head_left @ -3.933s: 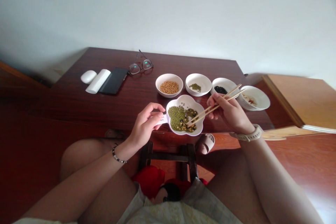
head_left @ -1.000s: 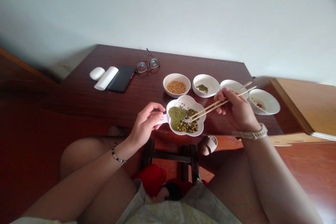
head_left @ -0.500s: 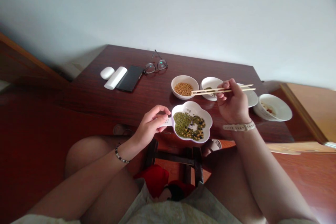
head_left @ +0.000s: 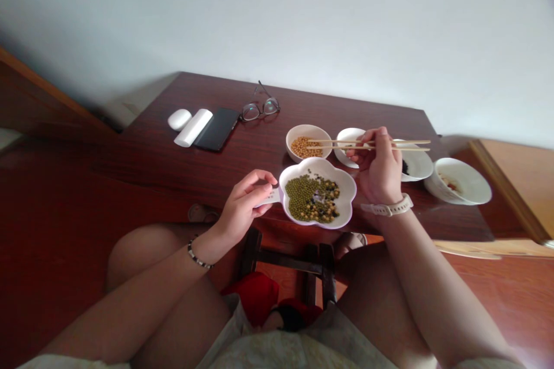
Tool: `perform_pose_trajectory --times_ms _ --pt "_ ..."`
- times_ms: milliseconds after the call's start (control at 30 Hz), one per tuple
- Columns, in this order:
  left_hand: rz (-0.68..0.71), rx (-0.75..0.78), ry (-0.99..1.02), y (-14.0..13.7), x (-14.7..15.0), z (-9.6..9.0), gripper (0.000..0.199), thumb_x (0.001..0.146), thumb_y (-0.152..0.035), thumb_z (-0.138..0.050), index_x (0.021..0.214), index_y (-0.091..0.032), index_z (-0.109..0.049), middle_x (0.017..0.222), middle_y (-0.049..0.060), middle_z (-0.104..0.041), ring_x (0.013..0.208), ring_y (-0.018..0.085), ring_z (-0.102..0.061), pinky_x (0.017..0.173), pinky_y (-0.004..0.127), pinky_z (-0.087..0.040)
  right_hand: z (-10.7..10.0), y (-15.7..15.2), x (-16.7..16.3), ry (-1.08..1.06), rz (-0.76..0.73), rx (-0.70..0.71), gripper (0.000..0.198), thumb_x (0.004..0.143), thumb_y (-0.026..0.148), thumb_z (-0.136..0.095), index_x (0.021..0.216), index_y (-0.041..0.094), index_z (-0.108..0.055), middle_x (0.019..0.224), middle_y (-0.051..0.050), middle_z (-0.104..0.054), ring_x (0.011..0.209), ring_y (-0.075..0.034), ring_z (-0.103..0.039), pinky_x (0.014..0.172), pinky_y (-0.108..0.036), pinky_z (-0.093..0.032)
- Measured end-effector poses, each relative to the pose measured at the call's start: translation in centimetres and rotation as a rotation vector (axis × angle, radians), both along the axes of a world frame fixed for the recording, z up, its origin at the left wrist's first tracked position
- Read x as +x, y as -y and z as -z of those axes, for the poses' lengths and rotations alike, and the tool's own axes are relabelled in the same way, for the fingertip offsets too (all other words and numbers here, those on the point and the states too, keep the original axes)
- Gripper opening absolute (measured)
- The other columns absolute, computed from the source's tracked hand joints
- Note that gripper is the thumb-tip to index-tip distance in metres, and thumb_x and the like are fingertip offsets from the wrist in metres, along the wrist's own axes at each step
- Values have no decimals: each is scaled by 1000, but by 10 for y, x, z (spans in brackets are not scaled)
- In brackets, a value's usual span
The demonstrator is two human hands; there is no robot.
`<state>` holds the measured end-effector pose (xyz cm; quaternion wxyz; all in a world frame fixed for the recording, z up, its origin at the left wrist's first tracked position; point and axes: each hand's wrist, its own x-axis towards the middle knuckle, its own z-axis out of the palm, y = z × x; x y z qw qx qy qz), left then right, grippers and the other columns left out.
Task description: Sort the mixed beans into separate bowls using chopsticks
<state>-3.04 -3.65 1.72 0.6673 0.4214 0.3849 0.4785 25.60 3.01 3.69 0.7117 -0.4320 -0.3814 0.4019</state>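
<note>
My left hand (head_left: 249, 203) pinches the short handle of a white flower-shaped dish (head_left: 346, 207), which I hold over the table's front edge. Green beans (head_left: 300, 196) fill its left side, with yellow and black beans mixed in at the right. In my right hand (head_left: 381, 170) is a pair of chopsticks (head_left: 411, 148). Their tips, slightly apart, are over the round bowl (head_left: 291, 150) of yellow soybeans (head_left: 300, 147). Whether the tips touch the beans I cannot tell. Behind my right fingers, a second white bowl (head_left: 346, 135) is partly hidden.
Right of my hand stand a white bowl (head_left: 422, 164) with something black inside and a larger white bowl (head_left: 474, 187) with mixed pieces. Toward the left of the dark table (head_left: 242, 167) lie glasses (head_left: 259, 109), a black phone-like slab (head_left: 217, 128), a white case (head_left: 194, 127) and a rounded white object (head_left: 179, 119).
The chopsticks have moved left, from the soybean bowl's right rim to over its beans, and their tips have spread. The flower-shaped dish has risen slightly in view.
</note>
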Motion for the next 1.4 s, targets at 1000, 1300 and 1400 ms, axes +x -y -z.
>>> perform_pose_trajectory --times_ms 1000,1300,1400 --pt "58 141 -129 2 39 5 21 99 -39 -77 104 -21 -69 69 -4 -56 56 10 -43 52 24 -25 -31 79 66 112 -425 -288 45 97 60 -82 80 19 -72 72 -3 -69 52 -12 -63 43 -21 -50" --pt "83 152 -111 2 46 2 20 99 -39 -77 103 -21 -70 67 -4 -54 56 11 -44 52 24 -26 -27 83 71 199 -391 -277 47 101 63 -76 82 20 -75 70 -4 -70 54 -14 -65 47 -23 -54" --pt "88 156 -108 3 47 1 21 99 -40 -77 103 -21 -70 66 -5 -52 56 11 -44 52 24 -26 -30 88 71 198 -376 -269 46 101 62 -77 82 20 -75 75 -3 -69 57 -14 -67 46 -22 -53"
